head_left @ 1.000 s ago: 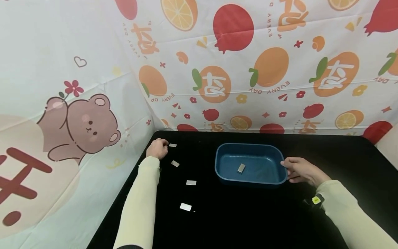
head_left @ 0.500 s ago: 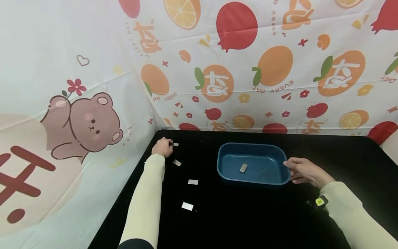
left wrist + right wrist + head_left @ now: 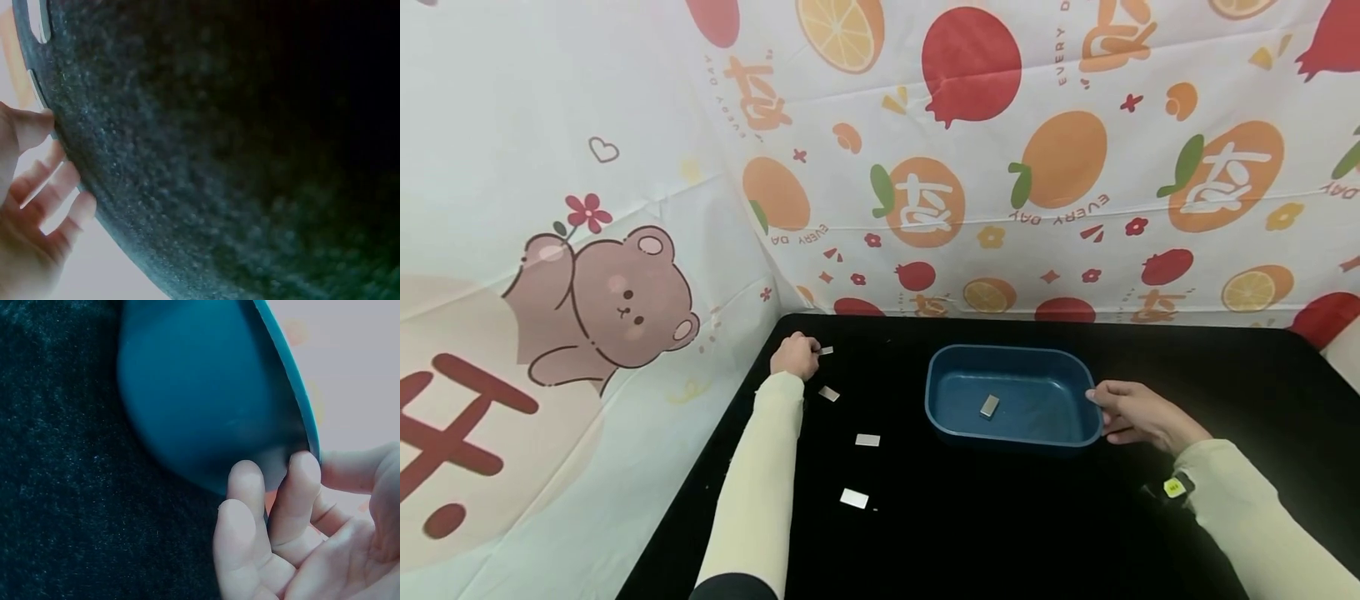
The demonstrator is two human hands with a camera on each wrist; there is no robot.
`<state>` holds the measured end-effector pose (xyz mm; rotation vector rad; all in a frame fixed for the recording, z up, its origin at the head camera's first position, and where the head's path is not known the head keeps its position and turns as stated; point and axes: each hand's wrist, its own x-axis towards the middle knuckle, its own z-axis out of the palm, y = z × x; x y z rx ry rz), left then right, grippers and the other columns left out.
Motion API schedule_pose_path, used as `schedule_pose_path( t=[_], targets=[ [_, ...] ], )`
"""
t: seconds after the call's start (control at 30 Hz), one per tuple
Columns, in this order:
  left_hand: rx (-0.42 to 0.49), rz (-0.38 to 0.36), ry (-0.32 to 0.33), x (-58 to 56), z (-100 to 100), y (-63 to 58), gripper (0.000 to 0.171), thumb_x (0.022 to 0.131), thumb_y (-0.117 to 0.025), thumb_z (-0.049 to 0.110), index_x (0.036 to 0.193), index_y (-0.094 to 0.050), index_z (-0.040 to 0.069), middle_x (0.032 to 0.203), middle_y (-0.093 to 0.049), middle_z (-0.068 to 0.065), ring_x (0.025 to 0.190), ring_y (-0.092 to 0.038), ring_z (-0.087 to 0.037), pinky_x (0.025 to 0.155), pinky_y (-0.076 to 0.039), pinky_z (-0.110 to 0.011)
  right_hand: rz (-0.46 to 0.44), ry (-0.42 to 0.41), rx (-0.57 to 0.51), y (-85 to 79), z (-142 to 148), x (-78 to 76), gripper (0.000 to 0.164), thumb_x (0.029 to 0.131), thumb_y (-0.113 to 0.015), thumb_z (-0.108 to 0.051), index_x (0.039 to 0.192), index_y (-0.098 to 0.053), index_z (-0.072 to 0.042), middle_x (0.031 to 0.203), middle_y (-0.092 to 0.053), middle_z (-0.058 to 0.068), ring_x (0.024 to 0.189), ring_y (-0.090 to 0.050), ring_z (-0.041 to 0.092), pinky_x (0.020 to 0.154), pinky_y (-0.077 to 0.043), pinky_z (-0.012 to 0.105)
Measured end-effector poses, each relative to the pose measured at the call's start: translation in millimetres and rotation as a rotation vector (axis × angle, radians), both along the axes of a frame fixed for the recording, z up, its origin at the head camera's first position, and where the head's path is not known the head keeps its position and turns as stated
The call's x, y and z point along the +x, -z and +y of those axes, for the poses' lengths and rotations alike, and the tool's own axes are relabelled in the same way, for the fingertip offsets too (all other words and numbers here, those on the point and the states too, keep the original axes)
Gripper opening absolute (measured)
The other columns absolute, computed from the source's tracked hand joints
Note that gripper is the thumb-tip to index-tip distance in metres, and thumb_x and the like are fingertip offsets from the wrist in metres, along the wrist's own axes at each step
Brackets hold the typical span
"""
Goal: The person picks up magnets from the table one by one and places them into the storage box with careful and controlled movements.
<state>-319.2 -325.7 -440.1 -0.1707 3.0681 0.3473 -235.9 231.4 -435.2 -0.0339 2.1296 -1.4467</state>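
At the far left of the table, my left hand (image 3: 795, 356) pinches one end of a small silver rectangular block (image 3: 826, 351) between thumb and fingers. The left wrist view shows the thumb at the lower end of this thin block (image 3: 36, 89), its other fingers spread near the dark surface. My right hand (image 3: 1138, 414) grips the right end of a blue plastic tub (image 3: 1015, 438). Seen from the right wrist, the thumb is outside the tub wall (image 3: 294, 369) and fingertips lie against its near side. Inside the tub lies another silver block (image 3: 989, 406).
Three more silver pieces lie in a loose line toward the front: one (image 3: 829, 393) near the left hand, one (image 3: 868, 440) in the middle and one (image 3: 853, 498) nearest. A black cloth covers the table (image 3: 1000, 533); printed curtains (image 3: 985, 275) hang behind and left.
My left hand has shifted slightly right, its fingers now covering one end of the far silver block. The right hand keeps its hold on the tub. The head view has moved slightly.
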Motion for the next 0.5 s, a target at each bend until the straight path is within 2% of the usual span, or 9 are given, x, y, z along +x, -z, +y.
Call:
schedule_pose_path(
  t=[0.23,0.5],
  targets=[
    [0.008,0.007,0.003,1.2,-2.9,3.4,0.026,0.093,-0.058,0.009,0.115,-0.07,0.004,0.122,-0.058,-0.018,0.111,-0.057,-0.035,0.092,-0.053,-0.05,-0.003,0.012,-0.002,-0.7,-2.3,2.2,0.031,0.104,-0.047,-0.04,0.097,-0.058,-0.011,0.077,-0.056,-0.002,0.075,-0.067,0.016,0.072,-0.059,0.032],
    [0.028,-0.001,-0.029,-2.1,-5.9,0.3,0.016,0.092,-0.058,0.012,0.096,-0.072,0.005,0.104,-0.068,-0.015,0.09,-0.064,-0.028,0.081,-0.055,-0.047,0.0,0.014,0.008,-0.4,-1.8,1.8,0.032,0.104,-0.047,-0.04,0.096,-0.058,-0.012,0.078,-0.057,-0.002,0.076,-0.067,0.016,0.072,-0.059,0.032]
  ],
)
